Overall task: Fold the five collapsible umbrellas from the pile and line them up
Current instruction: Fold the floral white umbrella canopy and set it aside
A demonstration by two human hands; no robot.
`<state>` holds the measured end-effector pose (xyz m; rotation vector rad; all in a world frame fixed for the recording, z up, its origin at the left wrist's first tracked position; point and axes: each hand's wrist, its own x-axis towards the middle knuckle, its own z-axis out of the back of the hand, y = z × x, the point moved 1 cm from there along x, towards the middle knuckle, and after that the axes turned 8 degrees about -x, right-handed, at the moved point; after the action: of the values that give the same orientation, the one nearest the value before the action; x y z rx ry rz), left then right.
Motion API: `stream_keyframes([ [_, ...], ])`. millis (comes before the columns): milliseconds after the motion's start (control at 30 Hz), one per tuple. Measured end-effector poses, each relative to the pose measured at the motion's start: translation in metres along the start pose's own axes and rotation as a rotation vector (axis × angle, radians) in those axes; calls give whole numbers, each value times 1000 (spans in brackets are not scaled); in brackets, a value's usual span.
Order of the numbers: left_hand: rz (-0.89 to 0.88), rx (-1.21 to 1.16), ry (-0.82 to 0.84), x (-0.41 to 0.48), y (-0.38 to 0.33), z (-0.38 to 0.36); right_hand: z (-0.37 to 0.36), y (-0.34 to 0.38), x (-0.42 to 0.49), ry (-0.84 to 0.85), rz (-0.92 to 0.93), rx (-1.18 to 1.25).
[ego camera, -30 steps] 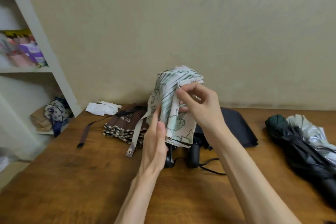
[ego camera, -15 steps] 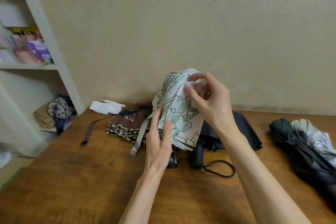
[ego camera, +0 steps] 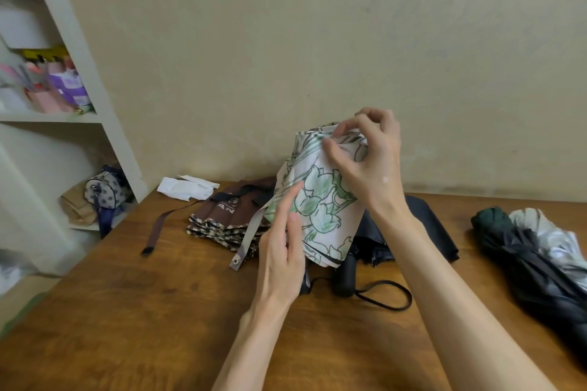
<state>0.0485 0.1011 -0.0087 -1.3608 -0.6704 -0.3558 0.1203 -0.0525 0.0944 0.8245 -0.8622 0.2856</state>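
Green-floral umbrella upright over desk. Right hand grip pinching its top fabric. Left hand grip spread, fingers straight against its side. Brown umbrella just left of it.

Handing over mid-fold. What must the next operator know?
The right hand pinches the top of the floral umbrella, held upright; the left hand lies flat against its side. Its strap hangs loose. Behind it lie the brown umbrella and black umbrella; at right, the dark green umbrella and silver umbrella. None lined up yet. To do: wrap and fasten this one, then the other four.
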Motion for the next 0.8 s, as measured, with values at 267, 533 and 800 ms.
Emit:
stream_keyframes([
  [267,55,1,-26,0,10,1,5,-8,4,55,-129,127],
  [533,108,-185,-166,10,10,7,22,-25,-31,309,-448,464],
  [800,77,-147,-213,10,1,5,8,9,-46,469,-651,564],
])
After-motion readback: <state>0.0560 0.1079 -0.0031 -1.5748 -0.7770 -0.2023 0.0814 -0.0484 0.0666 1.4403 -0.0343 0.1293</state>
